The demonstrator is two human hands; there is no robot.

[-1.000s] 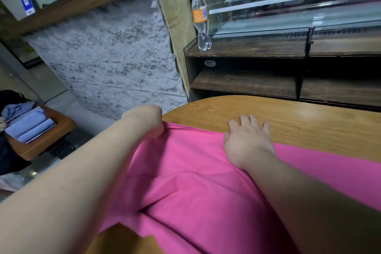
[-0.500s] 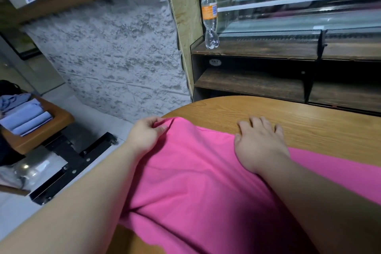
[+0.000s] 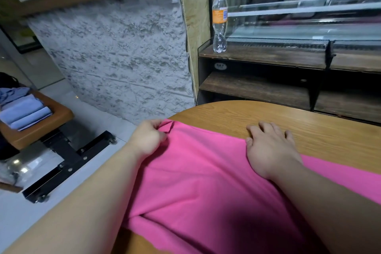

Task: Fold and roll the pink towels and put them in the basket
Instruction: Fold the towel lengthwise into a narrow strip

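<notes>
Progress: early. One pink towel (image 3: 195, 181) lies spread on the wooden bench (image 3: 309, 130), near part draping off the front edge toward the person, w/ slack ridges low in frame. L hand (image 3: 147, 140) at the far-left corner, fingers curled, pinching a small bunch of hem right by the bench's rounded edge. R hand (image 3: 270, 150) flat, fingers spread & relaxed, palm pressing the towel's far edge, fingertips out on bare wood; grips nothing. Judgement: squaring up before the first fold. No fold or roll visible; no basket or other pink towels in view. Left: fold, roll, place. Off-task: plastic bottle (image 3: 220, 18) on dark shelf behind; folded blue cloths (image 3: 24, 113) on low brown stand, far left.
</notes>
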